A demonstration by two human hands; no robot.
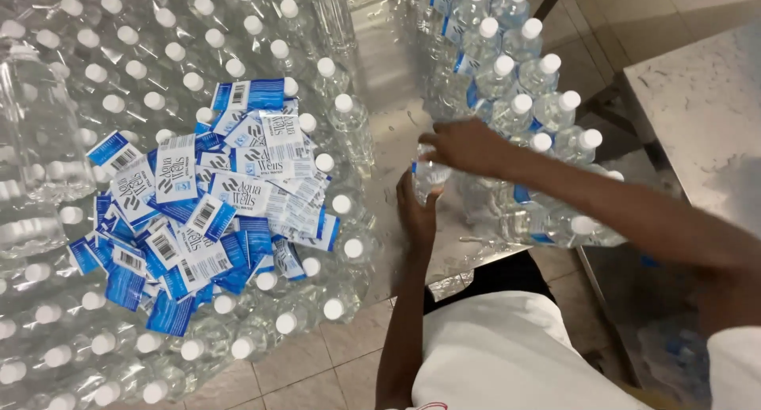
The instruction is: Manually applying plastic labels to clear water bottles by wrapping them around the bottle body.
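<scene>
Clear plastic bottle (429,175) between both hands — left hand (416,214), right hand (468,147)

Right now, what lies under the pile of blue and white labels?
The pile of labels rests on white-capped clear bottles, which are wrapped in clear plastic. The caps directly beneath the labels are covered, so I cannot see them.

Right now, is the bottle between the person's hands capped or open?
Cannot tell. The right hand covers the top of the bottle, and the left hand steadies it from below.

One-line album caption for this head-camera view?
Both hands hold a small clear bottle over a steel table, beside a heap of blue-and-white labels.
</scene>
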